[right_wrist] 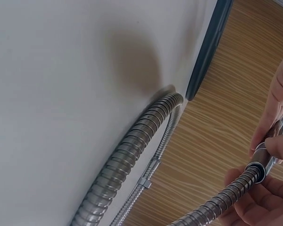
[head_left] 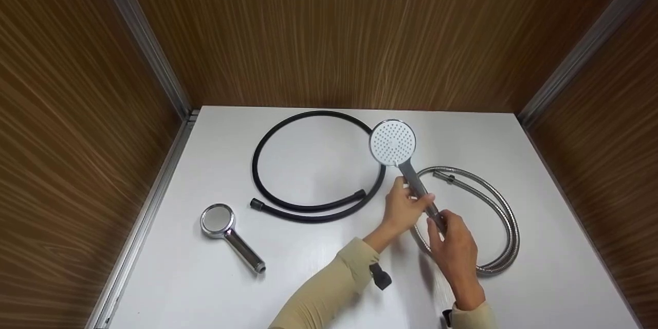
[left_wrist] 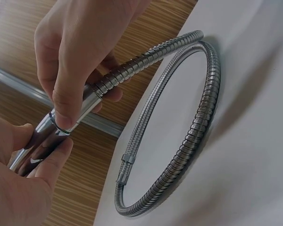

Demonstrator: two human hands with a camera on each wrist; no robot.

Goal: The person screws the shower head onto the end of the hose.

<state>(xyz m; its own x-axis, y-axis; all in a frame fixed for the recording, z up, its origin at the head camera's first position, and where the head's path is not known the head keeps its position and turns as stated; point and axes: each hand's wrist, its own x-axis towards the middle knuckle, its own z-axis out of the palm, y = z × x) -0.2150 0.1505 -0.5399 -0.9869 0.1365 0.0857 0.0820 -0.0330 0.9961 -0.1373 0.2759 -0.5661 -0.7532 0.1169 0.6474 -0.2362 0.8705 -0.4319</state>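
Left grip (head_left: 403, 208) curled round shower head (head_left: 393, 142), above the surface (head_left: 164, 288); right grip (head_left: 456, 252) pinching collar (right_wrist: 260, 159) of steel hose (head_left: 514, 236) at its handle (head_left: 417, 183). Cross-threading possible (hose's weight could tilt the joint).

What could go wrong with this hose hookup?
Cross-threading: the right hand may turn the connector crooked against the handle.
Twisting: the metal hose lies looped on the table, so turning could kink it.
Drop: the left hand holds the shower head above the table by its shiny handle, which might slip.
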